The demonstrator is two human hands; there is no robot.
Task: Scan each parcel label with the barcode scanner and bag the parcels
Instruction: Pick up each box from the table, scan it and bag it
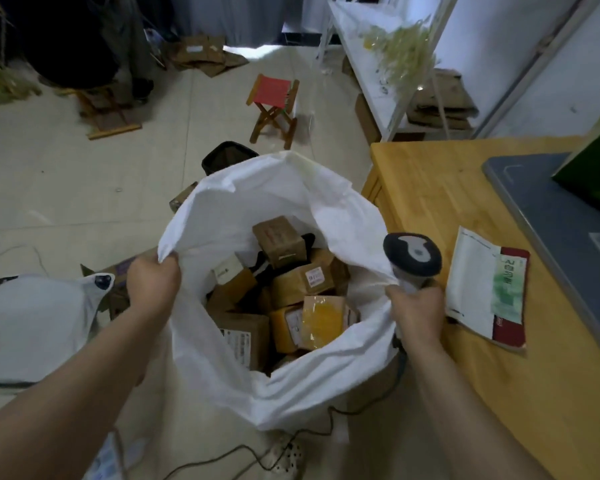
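Note:
A large white sack stands open on the floor below me, its mouth held wide. Inside lie several brown and yellow cardboard parcels, some with white labels facing up. My left hand grips the sack's left rim. My right hand pinches the right rim while also holding the barcode scanner, whose dark head points up and away from me. The scanner's cable runs down to the floor behind the sack.
A wooden table stands right of the sack, with a flat mailer packet and a grey tray on it. A white bag lies at the left. A small red folding stool and a black bin stand beyond.

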